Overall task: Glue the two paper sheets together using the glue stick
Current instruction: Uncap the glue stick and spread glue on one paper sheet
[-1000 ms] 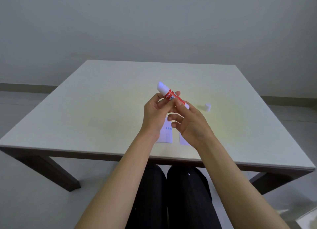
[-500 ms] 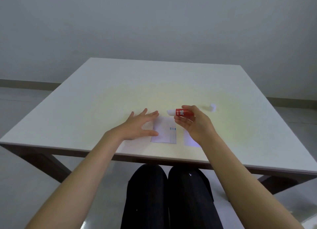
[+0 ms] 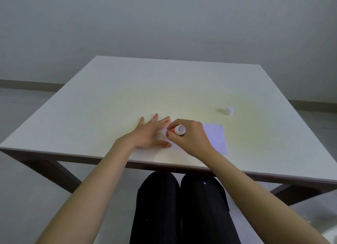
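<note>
My right hand grips the red and white glue stick, tip pointed down onto the left paper sheet, white base end toward me. That sheet is mostly hidden under both hands. My left hand lies flat on it with fingers spread, pressing it to the table near the front edge. The second white sheet lies just to the right, partly covered by my right hand. The glue stick's white cap stands alone on the table, farther back and to the right.
The white square table has its front edge close below my hands. My legs in dark trousers show under it. A grey wall stands behind, and grey floor shows on either side.
My right hand has turned the glue stick tip-down onto the left sheet. My left hand has slid right onto that sheet. The view has shifted, so the papers sit further right.
</note>
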